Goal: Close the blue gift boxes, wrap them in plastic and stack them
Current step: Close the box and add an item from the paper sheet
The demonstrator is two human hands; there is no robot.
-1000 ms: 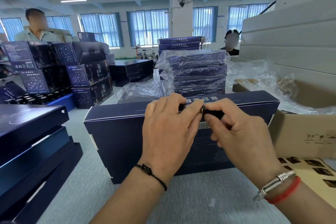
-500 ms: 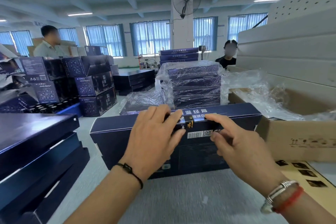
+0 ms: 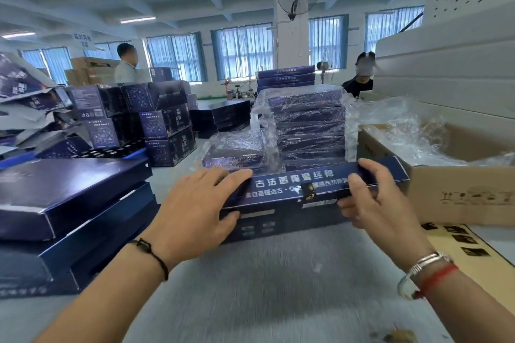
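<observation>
Now the flat dark-blue cardboard gift box (image 3: pixel 295 195), white lettering along its edge, stands on the grey table (image 3: pixel 264 287), gripped by left hand (image 3: pixel 200 209) and right hand (image 3: pixel 373 200); motion blurs its lower face.

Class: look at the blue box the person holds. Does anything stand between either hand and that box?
Nothing visible: the left hand and right hand already grip the blue box at its two ends.
</observation>
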